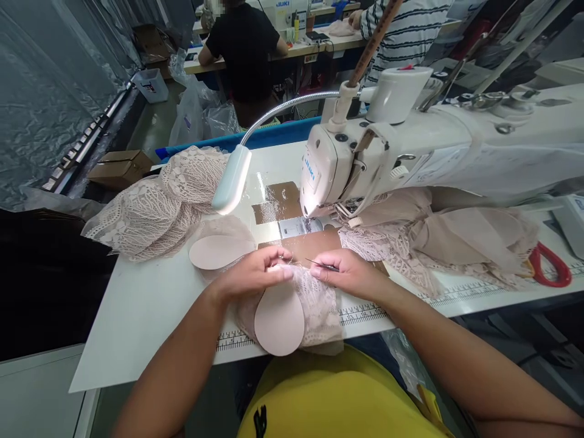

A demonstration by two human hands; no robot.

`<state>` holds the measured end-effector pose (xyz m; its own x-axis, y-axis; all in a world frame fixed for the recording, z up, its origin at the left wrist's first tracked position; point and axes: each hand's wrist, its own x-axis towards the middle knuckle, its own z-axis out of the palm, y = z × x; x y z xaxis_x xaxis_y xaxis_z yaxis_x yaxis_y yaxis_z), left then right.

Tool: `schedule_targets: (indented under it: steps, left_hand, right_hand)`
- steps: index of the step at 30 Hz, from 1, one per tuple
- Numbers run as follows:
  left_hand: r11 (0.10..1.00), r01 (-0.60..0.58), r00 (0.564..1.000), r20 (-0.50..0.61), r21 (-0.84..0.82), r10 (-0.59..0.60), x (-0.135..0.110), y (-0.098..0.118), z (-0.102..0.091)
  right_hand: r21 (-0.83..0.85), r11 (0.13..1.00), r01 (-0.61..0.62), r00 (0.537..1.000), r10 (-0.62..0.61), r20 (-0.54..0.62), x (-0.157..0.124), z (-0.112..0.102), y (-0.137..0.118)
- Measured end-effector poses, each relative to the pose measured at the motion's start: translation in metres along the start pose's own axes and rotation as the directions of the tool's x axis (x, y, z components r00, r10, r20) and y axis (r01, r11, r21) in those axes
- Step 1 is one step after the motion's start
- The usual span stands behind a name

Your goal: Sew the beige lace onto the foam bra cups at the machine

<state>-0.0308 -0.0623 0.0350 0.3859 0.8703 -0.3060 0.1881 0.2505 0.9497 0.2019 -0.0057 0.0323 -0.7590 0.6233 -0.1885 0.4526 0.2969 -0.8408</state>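
One white surface (141, 316) carries one JUKI sewing machine (326, 155). Before it, at the front edge, is one lace piece (319, 304) with one teardrop-shaped pad (279, 321). The left hand (260, 269) pinches the lace, fingers nearly together; the right hand's (345, 271) closed fingers hold one slim dark tool (325, 265), perhaps tweezers.

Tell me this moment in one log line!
left hand: touching lace piece | right hand: holding thin dark tool | pale pad: between forearms | sewing machine: beyond hands
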Motion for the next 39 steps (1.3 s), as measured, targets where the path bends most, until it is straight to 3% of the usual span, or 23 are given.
schedule_targets:
  steps: [3, 8, 13, 19, 23, 27, 32, 39]
  left_hand:
    - [0.985, 0.082, 0.989, 0.113, 0.152, -0.1, -0.013, 0.001, -0.015]
    - [0.982, 0.067, 0.998, -0.006, 0.177, -0.067, -0.017, 0.004, -0.017]
    - [0.979, -0.008, 1.0, 0.007, 0.204, 0.006, -0.009, 0.006, -0.005]
    - [0.981, -0.084, 0.992, -0.08, 0.176, 0.1, -0.004, 0.004, 0.009]
    - [0.983, -0.055, 0.995, -0.067, 0.177, 0.068, -0.001, 0.005, 0.017]
    - [0.998, 0.011, 0.997, -0.071, 0.062, -0.006, -0.001, 0.006, 0.02]
    - [0.99, 0.027, 0.998, -0.056, -0.136, -0.035, 0.0, 0.002, 0.019]
    - [0.981, 0.0, 0.998, -0.068, -0.192, -0.014, 0.002, -0.001, 0.017]
  right_hand:
    - [-0.037, 0.999, -0.024, 1.0, 0.024, -0.002, -0.009, -0.004, 0.003]
    - [-0.005, 0.999, 0.032, 0.99, -0.031, 0.135, -0.022, -0.007, 0.01]
    - [0.144, 0.988, -0.051, 0.998, 0.056, -0.025, -0.008, 0.0, 0.001]
    - [0.039, 0.996, 0.085, 0.993, -0.082, -0.083, 0.011, 0.019, -0.013]
    - [0.1, 0.989, 0.107, 0.98, -0.088, -0.176, 0.01, 0.022, -0.011]
    - [0.211, 0.975, 0.064, 0.967, -0.008, -0.256, 0.006, 0.016, -0.005]
    - [0.486, 0.873, 0.04, 0.986, 0.043, -0.159, 0.001, 0.009, 0.005]
    - [0.317, 0.948, 0.019, 0.998, 0.0, -0.059, -0.004, -0.003, 0.008]
